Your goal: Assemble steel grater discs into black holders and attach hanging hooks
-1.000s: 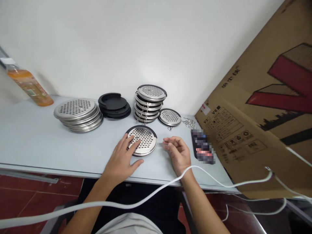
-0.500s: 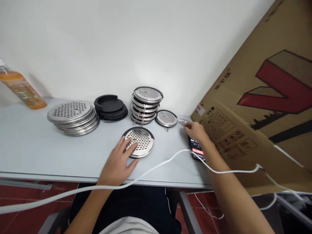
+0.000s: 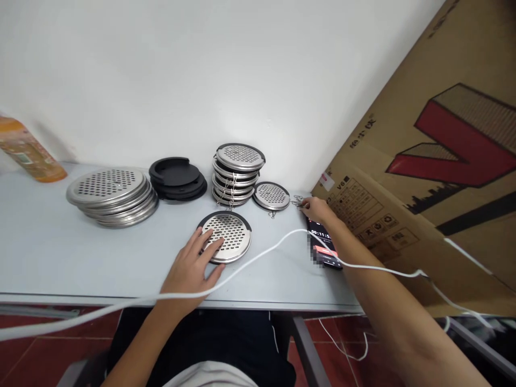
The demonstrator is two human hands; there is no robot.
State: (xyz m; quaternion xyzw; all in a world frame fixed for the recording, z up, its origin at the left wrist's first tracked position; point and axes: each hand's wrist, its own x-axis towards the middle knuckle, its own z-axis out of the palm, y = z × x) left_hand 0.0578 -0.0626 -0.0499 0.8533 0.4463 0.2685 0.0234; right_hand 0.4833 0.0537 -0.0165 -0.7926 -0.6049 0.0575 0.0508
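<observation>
My left hand [image 3: 192, 264] lies with fingers spread on a round perforated metal disc [image 3: 231, 236], which has a black band along its upper edge and sits flat on the table. Over at the right, my right hand [image 3: 318, 209] pinches at a little pile of wire clips [image 3: 296, 200]; what its fingertips hold is hidden. A smaller-looking perforated disc with a clip [image 3: 271, 196] lies just left of that pile. Behind the left hand's disc rises a stack of similar black-banded discs [image 3: 236, 185] with wire clips hanging at its front.
Plain perforated metal discs [image 3: 110, 193] are stacked at the left, beside a stack of black plastic rings [image 3: 177, 177]. An orange drink bottle [image 3: 34, 153] leans at far left. A phone [image 3: 324, 247] lies under my right forearm. A white cable [image 3: 258, 255] crosses the front; a cardboard box [image 3: 403, 215] stands right.
The camera view has shifted slightly, moving most things a little left in the picture. My left hand stays on the disc, and my right hand stays at the wire clips.
</observation>
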